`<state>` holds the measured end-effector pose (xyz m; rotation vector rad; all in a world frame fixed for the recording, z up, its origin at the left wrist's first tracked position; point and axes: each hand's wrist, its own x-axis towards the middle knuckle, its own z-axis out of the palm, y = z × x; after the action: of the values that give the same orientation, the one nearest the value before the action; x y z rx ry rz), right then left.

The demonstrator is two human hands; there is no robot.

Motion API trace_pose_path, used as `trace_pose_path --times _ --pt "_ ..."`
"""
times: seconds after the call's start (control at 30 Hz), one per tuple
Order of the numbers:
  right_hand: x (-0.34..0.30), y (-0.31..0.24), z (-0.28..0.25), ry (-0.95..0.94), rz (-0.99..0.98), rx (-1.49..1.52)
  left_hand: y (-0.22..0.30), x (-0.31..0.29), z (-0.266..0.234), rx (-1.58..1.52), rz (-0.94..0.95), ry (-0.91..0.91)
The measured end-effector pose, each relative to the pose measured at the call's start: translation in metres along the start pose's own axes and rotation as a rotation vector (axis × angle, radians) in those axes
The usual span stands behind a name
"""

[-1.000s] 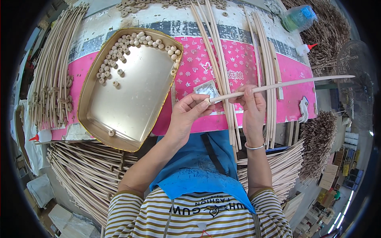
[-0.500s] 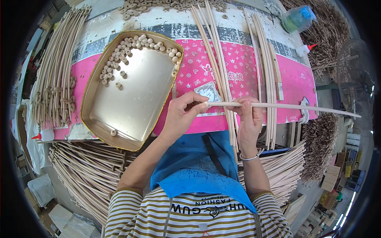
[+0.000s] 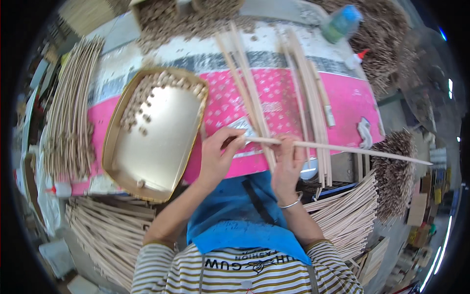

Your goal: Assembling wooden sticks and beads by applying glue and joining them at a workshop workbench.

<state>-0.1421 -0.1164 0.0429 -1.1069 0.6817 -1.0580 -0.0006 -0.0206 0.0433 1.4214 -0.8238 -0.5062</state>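
A long pale wooden stick (image 3: 352, 148) lies nearly level across my front, its thin far end reaching out to the right. My left hand (image 3: 215, 156) pinches the stick's left end between thumb and forefinger; whether a small bead sits there too is hidden by the fingertips. Around the stick's shaft, a short way to the right, the fingers of my right hand (image 3: 288, 169) are closed. Left of my hands stands a gold-coloured tray (image 3: 152, 152) with round wooden beads (image 3: 169, 81) gathered along its far side. Several loose sticks (image 3: 250, 88) lie on the table beyond my hands.
More sticks (image 3: 313, 108) lie to the right. Bundled sticks (image 3: 71, 112) with knobbed ends fill the left side. A glue bottle (image 3: 353, 61) with a red tip and a blue-green bottle (image 3: 341, 24) stand at the far right. Sticks (image 3: 342, 218) are stacked below the table edge.
The whole view has shifted and blurred with head motion. My hands still hold the stick, whose right end now slopes more toward me.
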Motion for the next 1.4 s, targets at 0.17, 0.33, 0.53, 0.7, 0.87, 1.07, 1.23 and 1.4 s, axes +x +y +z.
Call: trace_pose_path --times 0.17,0.33,0.53,0.7,0.87,1.07,1.23,1.4 --pt "-0.006 0.053 -0.002 0.096 0.123 0.021 -0.014 -0.005 0.021 -0.467 -0.238 0.189" --pt "-0.004 -0.01 -0.008 -0.274 0.345 0.081 -0.007 0.011 0.029 -0.738 -0.192 0.167" --pt "-0.011 -0.112 -0.096 -0.155 -0.91 -1.185 0.026 0.051 -0.02 -0.48 -0.041 0.118" --pt "-0.068 -0.069 -0.199 -0.305 -0.058 -1.107 0.027 0.079 -0.058 -0.382 -0.018 0.061" --pt "-0.117 -0.036 -0.221 -0.206 0.1 -0.728 0.025 0.091 -0.057 -0.391 -0.072 0.077" --pt "-0.145 -0.025 -0.216 -0.125 -0.008 -0.825 0.036 0.093 -0.02 -0.456 0.001 0.095" --pt "-0.166 -0.014 -0.23 -0.187 0.151 -0.565 0.048 0.11 0.005 -0.385 -0.011 -0.137" --pt "-0.163 -0.023 -0.233 -0.289 0.387 -0.206 0.075 0.137 0.037 -0.526 0.129 -0.357"
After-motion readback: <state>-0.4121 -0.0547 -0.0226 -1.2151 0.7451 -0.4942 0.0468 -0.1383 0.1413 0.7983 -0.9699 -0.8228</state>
